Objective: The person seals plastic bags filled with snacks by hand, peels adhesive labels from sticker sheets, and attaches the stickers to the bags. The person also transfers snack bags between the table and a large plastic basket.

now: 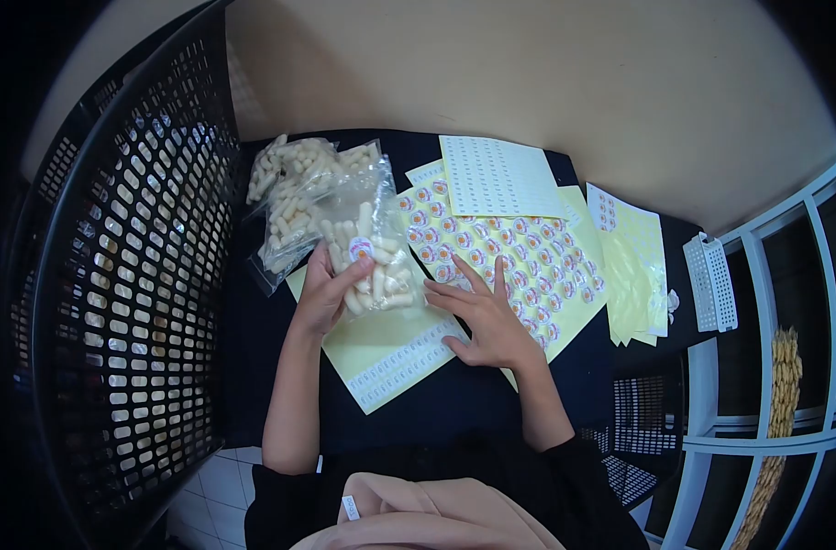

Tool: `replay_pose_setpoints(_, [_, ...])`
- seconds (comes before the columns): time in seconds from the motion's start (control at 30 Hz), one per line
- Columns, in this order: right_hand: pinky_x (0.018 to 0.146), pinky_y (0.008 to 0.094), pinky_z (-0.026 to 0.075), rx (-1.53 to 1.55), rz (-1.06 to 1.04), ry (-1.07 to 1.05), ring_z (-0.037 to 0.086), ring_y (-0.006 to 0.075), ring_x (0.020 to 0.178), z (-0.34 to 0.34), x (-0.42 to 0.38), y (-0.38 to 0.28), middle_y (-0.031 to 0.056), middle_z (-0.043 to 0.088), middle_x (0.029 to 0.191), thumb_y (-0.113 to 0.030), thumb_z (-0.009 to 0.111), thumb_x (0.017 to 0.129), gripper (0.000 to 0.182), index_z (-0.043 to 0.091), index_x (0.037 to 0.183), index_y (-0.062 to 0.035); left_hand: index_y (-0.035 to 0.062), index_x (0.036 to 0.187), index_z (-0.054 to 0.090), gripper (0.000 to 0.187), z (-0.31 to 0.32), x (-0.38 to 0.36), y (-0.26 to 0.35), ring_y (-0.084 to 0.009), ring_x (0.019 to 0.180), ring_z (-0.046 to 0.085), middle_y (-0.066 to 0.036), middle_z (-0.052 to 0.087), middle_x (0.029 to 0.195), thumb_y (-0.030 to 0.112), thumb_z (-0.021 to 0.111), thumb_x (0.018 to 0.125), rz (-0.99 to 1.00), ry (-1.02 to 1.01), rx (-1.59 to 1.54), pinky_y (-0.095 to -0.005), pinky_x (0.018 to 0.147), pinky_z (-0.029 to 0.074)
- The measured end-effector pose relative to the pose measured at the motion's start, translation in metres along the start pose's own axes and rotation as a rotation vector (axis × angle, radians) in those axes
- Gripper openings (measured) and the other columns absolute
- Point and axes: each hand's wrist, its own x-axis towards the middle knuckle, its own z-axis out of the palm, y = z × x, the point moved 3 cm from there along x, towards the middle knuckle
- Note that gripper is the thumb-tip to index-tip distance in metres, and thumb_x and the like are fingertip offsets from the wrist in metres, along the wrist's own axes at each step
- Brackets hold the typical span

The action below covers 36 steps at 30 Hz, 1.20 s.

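Observation:
My left hand (328, 289) is closed on the lower left side of a clear plastic bag (381, 266) filled with pale, finger-shaped sticks. A round sticker (360, 248) is on the front of this bag, and my thumb lies against it. Fingers spread, my right hand (487, 321) rests over the edge of a yellow-backed sheet of round stickers (537, 266), to the right of the bag. Under the bag and both hands lies another yellowish sheet (372, 344), with rows of small printed labels (409, 357) along its lower part.
More filled bags (294, 202) are heaped behind my left hand. A white label sheet (500, 179) overlaps the sticker sheet. Yellow backing papers (629, 280) and a white basket (711, 282) are at the right. A tall black crate (143, 275) stands at the left.

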Motion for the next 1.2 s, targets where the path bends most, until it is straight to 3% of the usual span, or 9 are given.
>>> replay_pose_setpoints(0.07, [0.098,0.0590,-0.005,0.005,-0.003,-0.010,0.020,0.0264,0.126,0.006,-0.001,0.003,0.0000,0.044,0.123,-0.020,0.065,0.062,0.051,0.053,0.111,-0.0146,-0.0011,0.112,0.035,0.052,0.005,-0.002,0.001,-0.0154,0.084,0.057,-0.011,0.053,0.097,0.014,0.063,0.071,0.072,-0.075,0.046,-0.0273,0.074,0.048])
replay_pose_setpoints(0.2, [0.096,0.0625,-0.003,-0.014,-0.027,-0.057,0.021,0.0258,0.125,0.011,0.000,-0.007,-0.0006,0.045,0.122,-0.030,0.068,0.062,0.050,0.055,0.108,-0.0142,-0.0008,0.111,0.037,0.050,0.011,-0.002,-0.001,-0.0150,0.082,0.058,-0.011,0.054,0.095,0.014,0.063,0.071,-0.005,-0.104,-0.026,-0.0268,0.072,0.049])
replay_pose_setpoints(0.4, [0.094,0.0630,-0.004,-0.011,-0.026,-0.050,0.020,0.0253,0.126,0.012,-0.001,-0.009,0.0002,0.046,0.121,-0.028,0.068,0.064,0.047,0.056,0.108,-0.0151,-0.0012,0.112,0.038,0.050,0.016,0.000,-0.024,-0.0151,0.083,0.057,-0.011,0.054,0.096,0.016,0.064,0.072,-0.293,-0.155,-0.071,-0.0274,0.072,0.048])
replay_pose_setpoints(0.47, [0.094,0.0627,-0.009,0.024,-0.021,-0.057,0.015,0.0257,0.128,0.007,-0.005,-0.002,-0.0013,0.045,0.122,-0.023,0.068,0.063,0.046,0.056,0.107,-0.0161,-0.0017,0.113,0.038,0.052,0.012,0.003,-0.031,-0.0156,0.085,0.057,-0.011,0.054,0.096,0.016,0.064,0.071,-0.296,-0.180,-0.043,-0.0275,0.073,0.048])
replay_pose_setpoints(0.9, [0.092,0.0648,-0.010,0.071,-0.036,-0.062,0.014,0.0237,0.128,0.015,-0.004,0.000,-0.0059,0.045,0.123,-0.026,0.071,0.059,0.052,0.055,0.108,-0.0217,-0.0004,0.116,0.036,0.059,-0.006,0.008,-0.031,-0.0149,0.087,0.056,-0.008,0.054,0.097,0.014,0.066,0.068,-0.320,-0.292,-0.034,-0.0276,0.077,0.047])
replay_pose_setpoints(1.0, [0.092,0.0651,-0.011,0.128,-0.066,-0.170,0.015,0.0234,0.128,0.021,-0.006,0.001,-0.0073,0.046,0.122,-0.025,0.071,0.059,0.051,0.055,0.108,-0.0214,0.0004,0.117,0.036,0.059,-0.014,0.013,-0.033,-0.0146,0.088,0.056,-0.008,0.053,0.098,0.012,0.066,0.068,-0.362,-0.332,-0.051,-0.0278,0.078,0.046])
replay_pose_setpoints(1.07, [0.091,0.0612,-0.017,0.123,-0.107,-0.130,0.016,0.0250,0.128,0.022,-0.005,-0.007,-0.0037,0.051,0.116,-0.033,0.067,0.065,0.043,0.058,0.105,-0.0187,0.0000,0.118,0.035,0.060,-0.011,0.012,-0.024,-0.0151,0.091,0.055,-0.009,0.053,0.100,0.011,0.066,0.068,-0.353,-0.421,0.033,-0.0280,0.081,0.045])
replay_pose_setpoints(1.17, [0.091,0.0615,-0.016,0.115,-0.128,-0.128,0.020,0.0248,0.127,0.026,0.000,-0.024,-0.0030,0.053,0.112,-0.034,0.066,0.066,0.042,0.059,0.102,-0.0153,0.0000,0.118,0.034,0.060,-0.003,0.003,-0.006,-0.0160,0.093,0.055,-0.011,0.053,0.103,0.010,0.065,0.068,-0.292,-0.433,0.065,-0.0277,0.083,0.044])
replay_pose_setpoints(1.2, [0.090,0.0655,-0.010,0.087,-0.125,-0.114,0.018,0.0225,0.127,0.025,0.002,-0.026,-0.0081,0.050,0.117,-0.027,0.070,0.061,0.046,0.058,0.104,-0.0189,0.0000,0.118,0.034,0.060,-0.003,0.002,-0.007,-0.0160,0.093,0.055,-0.011,0.053,0.103,0.010,0.065,0.068,-0.290,-0.430,0.064,-0.0277,0.083,0.044])
